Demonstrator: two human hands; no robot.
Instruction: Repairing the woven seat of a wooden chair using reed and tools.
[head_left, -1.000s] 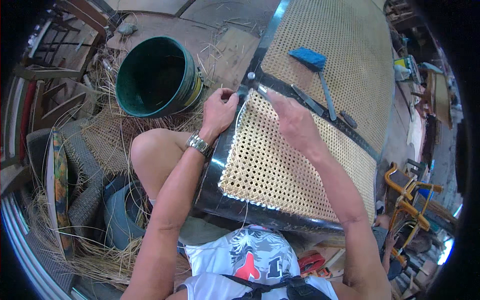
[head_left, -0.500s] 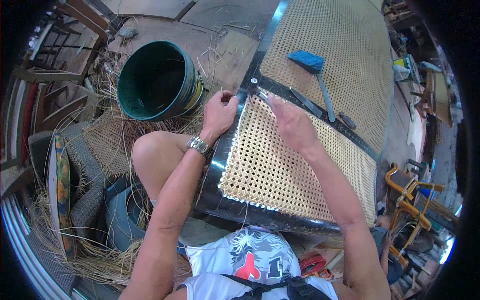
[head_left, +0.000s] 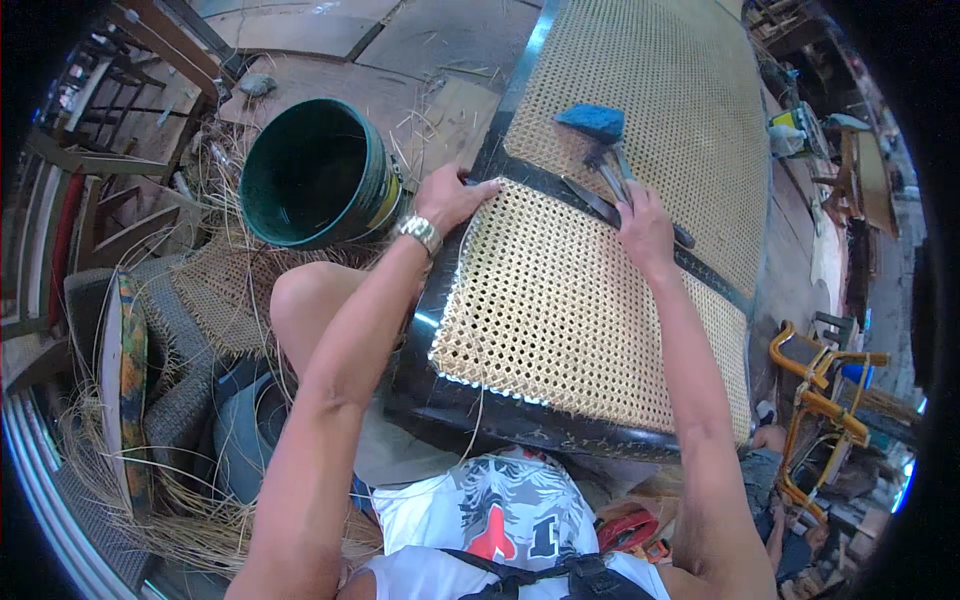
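A pale woven cane webbing panel (head_left: 560, 300) lies over a black frame (head_left: 470, 415) in front of me. At its upper left corner my left hand (head_left: 455, 200) is closed, the thumb pressing on the webbing's corner and the fingers at the frame's edge. Farther right, my right hand (head_left: 647, 228) is closed round the handle of a hammer, with its dark, blurred head (head_left: 600, 157) raised toward the far panel. Close beside lies a hatchet with a blue head (head_left: 595, 122), its handle partly behind the hammer. A flat blade (head_left: 590, 202) rests on the dark crossbar, left of my right hand.
A green bucket (head_left: 310, 175) stands left of the frame. Loose cane strands (head_left: 200, 535) and scrap webbing (head_left: 225, 285) cover the floor at left. A second cane panel (head_left: 680, 130) fills the frame's far part. An orange-brown chair frame (head_left: 820, 400) stands at right.
My right hand has moved right with the hammer, from the webbing's corner to beside the blue-headed hatchet. My left hand has shifted onto the corner. The view has moved slightly.
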